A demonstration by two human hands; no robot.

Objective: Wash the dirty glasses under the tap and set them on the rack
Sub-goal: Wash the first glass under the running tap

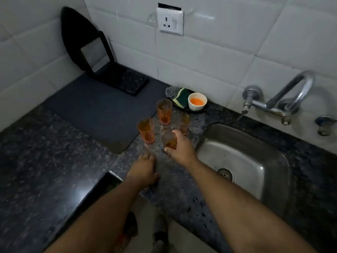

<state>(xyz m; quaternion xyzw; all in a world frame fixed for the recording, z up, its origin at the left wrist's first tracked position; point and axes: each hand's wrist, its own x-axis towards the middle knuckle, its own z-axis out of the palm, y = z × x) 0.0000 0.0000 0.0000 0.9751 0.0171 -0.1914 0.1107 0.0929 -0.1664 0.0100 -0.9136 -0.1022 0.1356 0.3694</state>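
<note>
The right hand (179, 147) has its thumb and fingers curled round a small clear ribbed glass with an orange residue at the bottom (169, 140), gripping it from the side on the speckled dark granite counter (54, 179), just left of the stainless steel sink (242, 157). Whether that glass is resting on the stone or lifted a touch, I cannot tell. Around it stand three more orange-tinted ribbed glasses: one to the left (146, 130) by the edge of the dark grey drying mat (94, 114), a taller-looking one behind (164, 111), and a blurred one (184, 123) just past the right hand's fingertips. The left hand (144, 170) lies palm down on the counter near the front edge, fingers fairly straight and holding nothing. Behind the glasses, a dark dish holds a steel wool scrubber (169, 91), a green and yellow sponge (181, 97) and a small white bowl of orange liquid (197, 101). A chrome wall tap with a looped spout (284, 101) juts from the white tiles above the sink. On the far corner of the mat a black folding rack (109, 70) leans open against the wall, and a white wall socket (170, 21) sits higher up.
</note>
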